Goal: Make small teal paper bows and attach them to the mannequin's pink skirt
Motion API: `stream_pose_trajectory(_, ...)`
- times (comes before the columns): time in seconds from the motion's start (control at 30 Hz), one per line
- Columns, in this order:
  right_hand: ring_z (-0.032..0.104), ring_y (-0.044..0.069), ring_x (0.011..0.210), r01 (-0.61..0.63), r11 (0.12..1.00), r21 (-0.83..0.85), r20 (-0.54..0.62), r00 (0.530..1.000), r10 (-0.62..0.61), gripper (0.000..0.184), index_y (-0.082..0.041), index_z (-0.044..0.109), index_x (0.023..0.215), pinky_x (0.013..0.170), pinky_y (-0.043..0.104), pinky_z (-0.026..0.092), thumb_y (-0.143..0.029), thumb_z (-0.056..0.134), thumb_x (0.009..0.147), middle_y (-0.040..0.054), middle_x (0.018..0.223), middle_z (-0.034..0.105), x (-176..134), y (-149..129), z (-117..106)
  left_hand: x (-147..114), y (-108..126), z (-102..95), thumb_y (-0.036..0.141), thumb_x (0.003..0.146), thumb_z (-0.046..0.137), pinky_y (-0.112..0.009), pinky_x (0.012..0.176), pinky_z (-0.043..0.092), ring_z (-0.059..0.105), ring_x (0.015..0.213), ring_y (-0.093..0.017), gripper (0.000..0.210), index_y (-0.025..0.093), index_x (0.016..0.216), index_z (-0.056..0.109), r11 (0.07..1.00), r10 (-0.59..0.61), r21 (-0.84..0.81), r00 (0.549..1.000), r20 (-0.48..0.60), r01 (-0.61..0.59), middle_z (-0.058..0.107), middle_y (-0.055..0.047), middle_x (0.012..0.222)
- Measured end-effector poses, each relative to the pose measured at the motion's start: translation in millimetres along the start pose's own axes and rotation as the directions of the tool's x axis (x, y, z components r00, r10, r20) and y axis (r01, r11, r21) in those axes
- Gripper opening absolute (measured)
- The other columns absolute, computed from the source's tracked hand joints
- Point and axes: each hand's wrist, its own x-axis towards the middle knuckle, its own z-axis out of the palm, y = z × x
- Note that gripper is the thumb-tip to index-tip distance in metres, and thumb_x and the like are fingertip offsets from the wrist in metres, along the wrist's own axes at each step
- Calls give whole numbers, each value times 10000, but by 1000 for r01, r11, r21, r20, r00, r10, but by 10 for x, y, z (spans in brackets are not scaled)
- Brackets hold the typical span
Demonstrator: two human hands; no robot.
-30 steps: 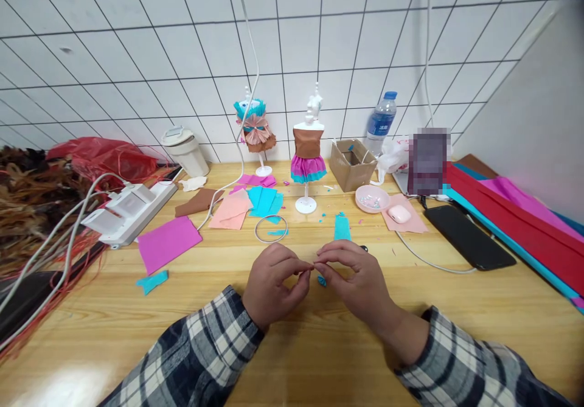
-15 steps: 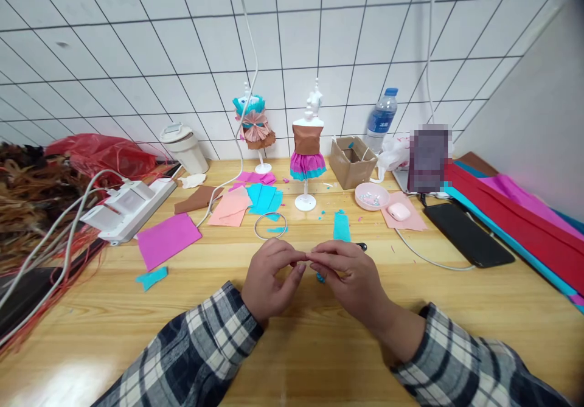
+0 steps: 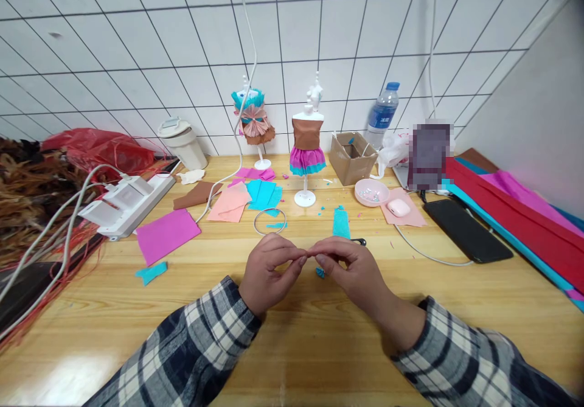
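My left hand (image 3: 272, 273) and my right hand (image 3: 351, 271) meet fingertip to fingertip above the front of the table. Both are closed in a pinch; whatever lies between the fingertips is too small or too hidden to name. A small gathered blue piece (image 3: 320, 272) shows just under my right fingers. Beyond the right hand lie a strip of blue crepe paper (image 3: 341, 223) and a black handle (image 3: 359, 242), mostly covered. A thin metal ring (image 3: 255, 224) rests past the left hand. Farther back stands a mini dress form (image 3: 307, 134) in a brown top and a pink-and-blue skirt.
Behind are a second dressed form (image 3: 255, 121), a cardboard box (image 3: 353, 166), a pink bowl (image 3: 365, 200) and a water bottle (image 3: 383, 112). Left lie a magenta sheet (image 3: 168, 235) and a power strip (image 3: 132, 212). On the right are a black phone (image 3: 468, 229) and coloured paper rolls (image 3: 515, 212).
My fingertips stay together, with the right thumb shifted slightly toward them. More of the small blue piece and the black handle shows. The whole view has tilted a little.
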Motion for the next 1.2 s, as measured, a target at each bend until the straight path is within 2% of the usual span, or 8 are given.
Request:
stream_pose_trajectory(0.07,619,142,693,-46,998,43,1,999,46,138,-211,731,885,583,261,507,-221,605,830,52,872,719,-8,9,3,1,-3,4,154,812,632,-299,636,451,583,665,-153,94,181,841,718,1000,9,16,1000,-9,-9,679,-38,699)
stream_pose_trajectory(0.2,552,104,555,-148,977,153,-37,987,155,239,-222,678,1055,490,237,467,-290,609,836,42,875,718,-13,17,2,-2,-12,8,155,816,629,-306,648,458,592,670,-154,111,190,859,725,999,31,40,1000,4,-31,690,-40,716)
stream_pose_trajectory(0.37,531,96,589,-27,1000,-10,-14,1000,27,122,-220,725,898,506,230,434,-248,654,803,34,872,676,7,-10,3,-2,-30,15,154,816,636,-298,640,458,597,665,-150,94,184,850,719,998,48,51,999,15,-49,689,-36,706)
stream_pose_trajectory(0.6,519,89,581,14,997,-72,-85,996,-20,54,-210,708,819,511,228,441,-233,667,792,37,900,662,0,3,27,-16,-41,47,165,834,626,-292,650,455,584,690,-146,90,196,875,700,994,66,89,997,43,-69,673,-29,728)
stream_pose_trajectory(0.73,506,81,557,3,991,-132,-87,996,-14,18,-197,651,789,492,226,429,-206,636,793,46,970,650,-2,16,12,-38,-42,75,184,864,592,-300,680,459,580,732,-152,143,208,967,689,995,39,86,993,109,-48,664,-34,773)
stream_pose_trajectory(0.93,498,85,574,22,990,-140,-77,996,-33,67,-201,589,833,503,233,430,-253,563,867,58,1028,606,-9,32,15,-74,-50,118,186,897,548,-289,659,442,556,714,-147,206,225,1060,670,994,26,100,992,121,-39,648,-23,756)
stream_pose_trajectory(1.07,561,144,771,63,988,-141,-66,995,-73,114,-198,552,805,609,261,466,-215,495,902,72,1016,595,-13,21,28,-62,-79,106,209,895,557,-301,661,438,559,710,-155,169,209,992,695,985,1,171,992,126,-22,660,-32,747)
stream_pose_trajectory(1.2,559,135,740,2,996,-88,-78,997,-9,108,-198,612,834,583,252,466,-245,534,893,61,979,599,17,22,-25,-44,-124,80,211,894,562,-304,673,443,570,715,-157,167,206,980,705,979,-40,202,992,120,15,670,-31,754)
